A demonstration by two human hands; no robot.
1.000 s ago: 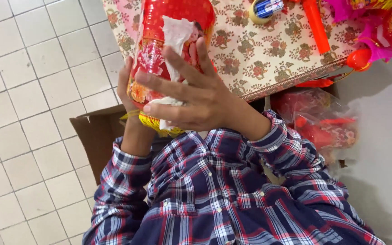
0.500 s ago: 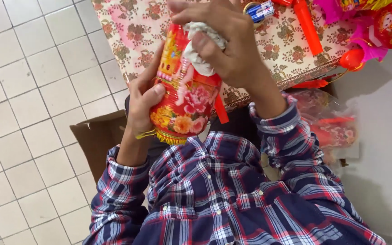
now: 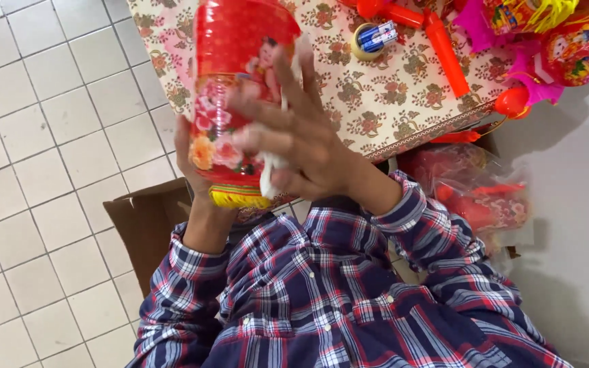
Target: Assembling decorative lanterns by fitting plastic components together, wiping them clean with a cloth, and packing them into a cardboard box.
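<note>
Head view: left hand (image 3: 195,170) grips the red lantern (image 3: 236,95) from behind at 11 o'clock above the desk (image 3: 403,95); right hand (image 3: 294,136) clenches a white cloth (image 3: 270,174) against it. It looks light and crushable, best held by its rims.

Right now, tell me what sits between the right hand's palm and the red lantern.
In the head view, a crumpled white cloth lies between the right hand and the red lantern, pressed against its side.

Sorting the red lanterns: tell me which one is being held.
The big red floral lantern, gripped by the left hand and wiped by the right hand; others lie aside.
</note>
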